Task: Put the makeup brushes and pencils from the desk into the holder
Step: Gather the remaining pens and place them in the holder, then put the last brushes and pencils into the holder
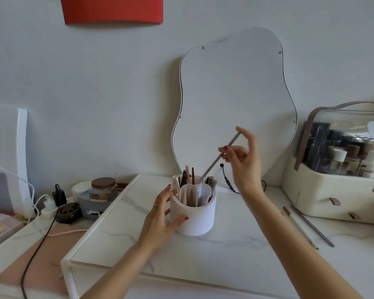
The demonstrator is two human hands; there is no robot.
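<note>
A white round holder (194, 219) with inner dividers stands on a raised marble shelf (181, 251) and holds several brushes and pencils. My left hand (160, 221) rests against the holder's left side, fingers spread around it. Above the holder, my right hand (242, 156) pinches a thin grey pencil (221, 156) that slants down, its lower tip at the holder's rim. On the desk to the right lie a white pencil (300, 228) and a dark grey pencil (313, 227), side by side.
A wavy mirror (235, 93) leans on the wall behind the holder. A cream cosmetics case (337, 195) with bottles stands at the right. At the left are a jar (103, 188), chargers with cables (52, 201) and a tan mat (41, 266).
</note>
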